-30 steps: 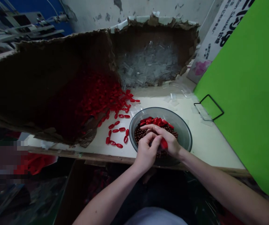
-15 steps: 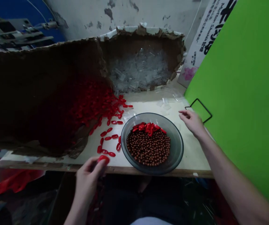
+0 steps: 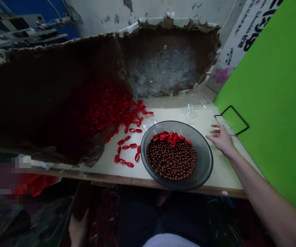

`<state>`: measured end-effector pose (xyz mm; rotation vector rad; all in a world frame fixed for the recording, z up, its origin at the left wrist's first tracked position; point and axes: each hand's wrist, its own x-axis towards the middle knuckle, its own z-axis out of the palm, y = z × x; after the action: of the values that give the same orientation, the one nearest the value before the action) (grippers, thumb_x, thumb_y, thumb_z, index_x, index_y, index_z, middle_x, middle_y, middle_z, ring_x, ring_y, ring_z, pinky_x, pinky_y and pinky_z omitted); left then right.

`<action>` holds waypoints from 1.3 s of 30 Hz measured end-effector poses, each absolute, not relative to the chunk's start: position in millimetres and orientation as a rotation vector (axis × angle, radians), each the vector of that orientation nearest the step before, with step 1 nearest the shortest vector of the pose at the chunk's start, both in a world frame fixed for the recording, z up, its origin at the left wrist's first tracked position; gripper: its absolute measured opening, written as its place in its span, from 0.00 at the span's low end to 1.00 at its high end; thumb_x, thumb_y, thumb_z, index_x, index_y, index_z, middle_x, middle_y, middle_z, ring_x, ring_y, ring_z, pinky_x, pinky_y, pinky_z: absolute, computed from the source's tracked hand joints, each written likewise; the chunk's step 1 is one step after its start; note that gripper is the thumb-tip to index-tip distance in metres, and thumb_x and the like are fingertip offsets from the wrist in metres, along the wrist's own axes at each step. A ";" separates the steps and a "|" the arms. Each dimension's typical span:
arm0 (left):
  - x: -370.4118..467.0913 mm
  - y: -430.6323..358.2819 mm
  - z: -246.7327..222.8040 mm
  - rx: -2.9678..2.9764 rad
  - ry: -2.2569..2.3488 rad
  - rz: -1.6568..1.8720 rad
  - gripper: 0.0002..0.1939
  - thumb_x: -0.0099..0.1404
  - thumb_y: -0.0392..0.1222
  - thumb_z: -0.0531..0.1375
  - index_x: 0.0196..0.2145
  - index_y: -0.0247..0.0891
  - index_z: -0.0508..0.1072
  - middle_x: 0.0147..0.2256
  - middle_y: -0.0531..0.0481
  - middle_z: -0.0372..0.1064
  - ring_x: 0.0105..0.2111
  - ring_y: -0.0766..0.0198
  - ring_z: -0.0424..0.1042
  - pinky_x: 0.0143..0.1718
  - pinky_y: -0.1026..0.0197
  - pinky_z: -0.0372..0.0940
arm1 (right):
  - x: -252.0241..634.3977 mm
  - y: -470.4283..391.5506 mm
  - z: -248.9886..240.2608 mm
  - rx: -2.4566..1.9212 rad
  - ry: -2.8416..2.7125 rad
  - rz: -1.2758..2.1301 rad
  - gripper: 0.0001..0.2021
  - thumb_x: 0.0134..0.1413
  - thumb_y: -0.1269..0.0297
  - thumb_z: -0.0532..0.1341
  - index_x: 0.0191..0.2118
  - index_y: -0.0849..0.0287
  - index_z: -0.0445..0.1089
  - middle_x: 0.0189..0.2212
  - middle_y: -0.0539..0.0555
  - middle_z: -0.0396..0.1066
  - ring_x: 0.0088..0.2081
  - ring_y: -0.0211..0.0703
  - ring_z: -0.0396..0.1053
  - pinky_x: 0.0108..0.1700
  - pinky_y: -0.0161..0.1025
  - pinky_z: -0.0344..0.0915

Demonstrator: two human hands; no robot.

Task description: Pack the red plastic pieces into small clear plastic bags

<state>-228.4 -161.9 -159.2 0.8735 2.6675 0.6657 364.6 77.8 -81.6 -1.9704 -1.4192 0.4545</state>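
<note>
My left hand (image 3: 79, 228) is low at the bottom left, below the table edge beside a dark box; its fingers are mostly hidden. Over the right side of the table, my right hand (image 3: 220, 138) has its fingers apart, and nothing shows between them. It is just right of a grey bowl (image 3: 206, 164) that holds brown beads (image 3: 172, 161) with red pieces (image 3: 172, 138) on top at the back. More red pieces (image 3: 129, 164) lie on the table left of the bowl.
An open cardboard box (image 3: 47, 51) on the left spills a red heap (image 3: 109, 106). Clear plastic pieces (image 3: 160, 73) fill another opening behind. A green board (image 3: 274, 103) with a black wire loop (image 3: 247, 127) stands at the right.
My left hand has moved down from the table edge, and the red piece it held is no longer visible. My right hand's fingers have spread. The view has shifted slightly.
</note>
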 end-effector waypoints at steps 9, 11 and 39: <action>-92.3 -45.1 -57.5 1.572 2.099 1.584 0.28 0.61 0.42 0.58 0.59 0.42 0.60 0.56 0.41 0.59 0.57 0.55 0.60 0.59 0.50 0.55 | 260.0 23.3 9.9 -1.417 -1.711 0.957 0.14 0.53 0.57 0.62 0.44 0.57 0.70 0.40 0.56 0.74 0.40 0.46 0.73 0.47 0.47 0.70; -51.4 -22.9 -38.4 1.667 1.854 1.643 0.25 0.63 0.39 0.57 0.58 0.43 0.61 0.56 0.42 0.59 0.57 0.57 0.59 0.60 0.52 0.54 | 249.3 26.3 6.3 -1.356 -1.795 1.017 0.14 0.55 0.59 0.61 0.45 0.57 0.69 0.42 0.56 0.74 0.42 0.46 0.73 0.48 0.47 0.69; 8.1 19.8 -48.0 1.714 1.585 1.378 0.27 0.61 0.28 0.49 0.57 0.39 0.63 0.53 0.39 0.57 0.55 0.54 0.60 0.58 0.47 0.56 | 195.3 24.1 -21.6 -1.171 -1.698 1.583 0.15 0.44 0.62 0.68 0.39 0.60 0.71 0.36 0.53 0.75 0.38 0.42 0.73 0.47 0.44 0.67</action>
<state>8.1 19.8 -48.0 1.7138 1.5847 1.3775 195.3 24.1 -21.6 -1.1714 -1.6979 1.5827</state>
